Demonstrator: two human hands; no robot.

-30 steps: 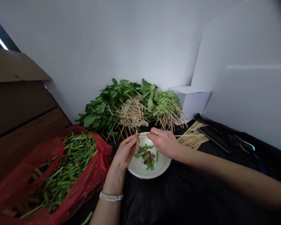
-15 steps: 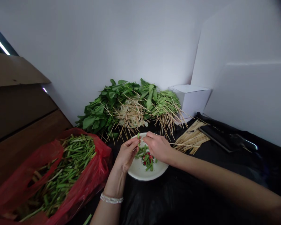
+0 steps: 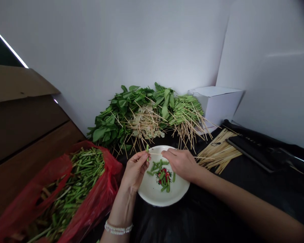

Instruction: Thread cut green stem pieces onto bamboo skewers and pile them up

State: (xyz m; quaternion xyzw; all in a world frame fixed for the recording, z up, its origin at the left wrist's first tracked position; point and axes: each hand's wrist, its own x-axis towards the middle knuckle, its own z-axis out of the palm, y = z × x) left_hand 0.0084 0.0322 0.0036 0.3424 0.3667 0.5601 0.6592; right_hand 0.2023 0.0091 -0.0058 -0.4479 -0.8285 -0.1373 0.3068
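Between thumb and fingers, my left hand [image 3: 136, 168] pinches a short green stem piece [image 3: 147, 152], held upright over the left rim of a white bowl [image 3: 152, 194]. My right hand [image 3: 181, 163] is closed on a thin wooden skewer [image 3: 155, 154], whose left end meets the stem piece; whether it has pierced it I cannot tell. The skewer's other end sticks out to the right behind that hand. Below, several cut stem pieces [image 3: 164, 180] lie in the bowl over its red flower pattern.
At left, a red plastic bag [image 3: 111, 165] holds many cut stems [image 3: 76, 182]. Skewered leafy greens [image 3: 108, 121], pale skewered pieces [image 3: 144, 121] and green stem skewers [image 3: 187, 108] are heaped behind the bowl. Loose skewers [image 3: 221, 152], a dark flat object [image 3: 250, 153] and a white box [image 3: 218, 104] are at right.
My right hand has moved a little right, away from my left hand, so more of the skewer shows between them. The view has shifted slightly.
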